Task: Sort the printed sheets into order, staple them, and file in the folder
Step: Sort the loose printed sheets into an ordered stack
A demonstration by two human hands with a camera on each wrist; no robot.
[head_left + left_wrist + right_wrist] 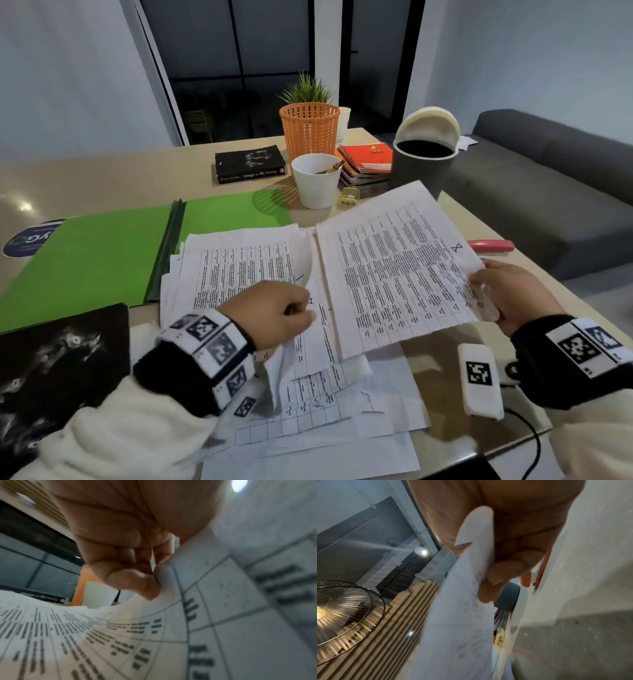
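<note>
A loose pile of printed sheets covers the middle of the table. My right hand pinches the right edge of one sheet marked 8, held raised and slanted above the pile; the right wrist view shows the thumb and fingers clamped on that sheet. My left hand is curled over the pile and pinches the lifted edge of another sheet between thumb and fingers. An open green folder lies to the left of the pile. A red stapler sits at the table's right edge, beyond my right hand.
Behind the pile stand a white cup with pencils, an orange mesh basket, stacked notebooks, a black book, a grey bin and a yellow sharpener. A dark printed book lies front left, a white tagged device front right.
</note>
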